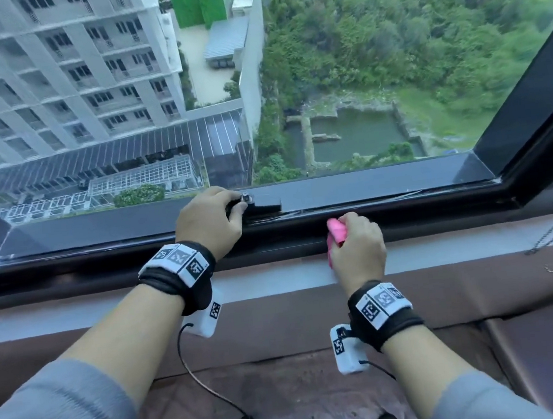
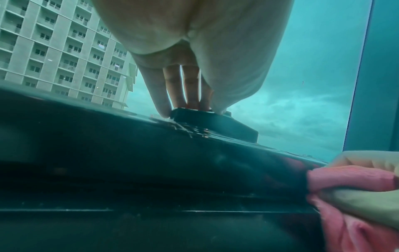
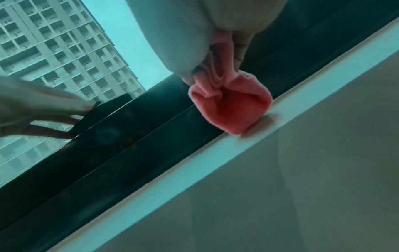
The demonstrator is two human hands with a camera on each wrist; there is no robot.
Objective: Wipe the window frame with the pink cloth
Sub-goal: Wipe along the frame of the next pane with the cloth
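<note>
My right hand (image 1: 358,248) bunches the pink cloth (image 1: 335,233) against the window frame (image 1: 406,208) lower rail, open rail rightward; left hand (image 1: 209,222) fingers curl on the handle (image 1: 254,205), fingertips hidden

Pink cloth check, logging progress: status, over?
Left hand grips black window handle. Right hand holds bunched pink cloth against dark window frame. Nothing in the way.

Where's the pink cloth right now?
In the head view, the pink cloth is bunched in the right hand, low against the dark window frame, just right of the left hand on the window handle.
</note>
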